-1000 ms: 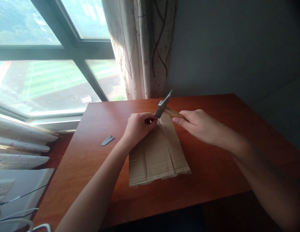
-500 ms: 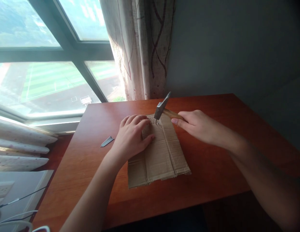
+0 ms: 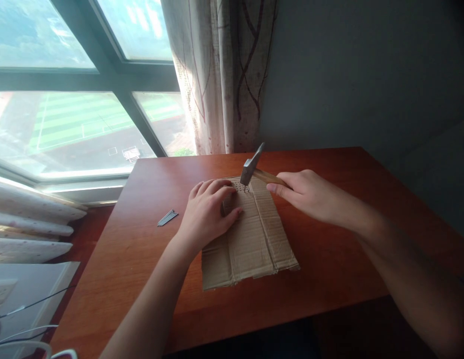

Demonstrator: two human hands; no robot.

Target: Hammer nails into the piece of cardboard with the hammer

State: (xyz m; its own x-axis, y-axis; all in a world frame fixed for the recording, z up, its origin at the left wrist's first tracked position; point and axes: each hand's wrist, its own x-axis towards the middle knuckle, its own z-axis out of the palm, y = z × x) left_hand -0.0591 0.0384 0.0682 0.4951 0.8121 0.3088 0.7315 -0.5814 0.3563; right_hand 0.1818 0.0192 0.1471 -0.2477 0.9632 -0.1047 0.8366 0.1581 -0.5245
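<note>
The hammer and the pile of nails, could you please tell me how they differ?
The hammer is larger than the pile of nails. The hammer has a brown wooden handle; the nails look grey throughout. The right hand holds the hammer above the cardboard; the nails lie on the table. Both show grey metal.

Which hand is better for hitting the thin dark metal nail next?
Probably the right hand: it grips the wooden-handled grey metal hammer, whose head is right by the nail. The left hand rests on the flat brown cardboard, without a tool.
</note>
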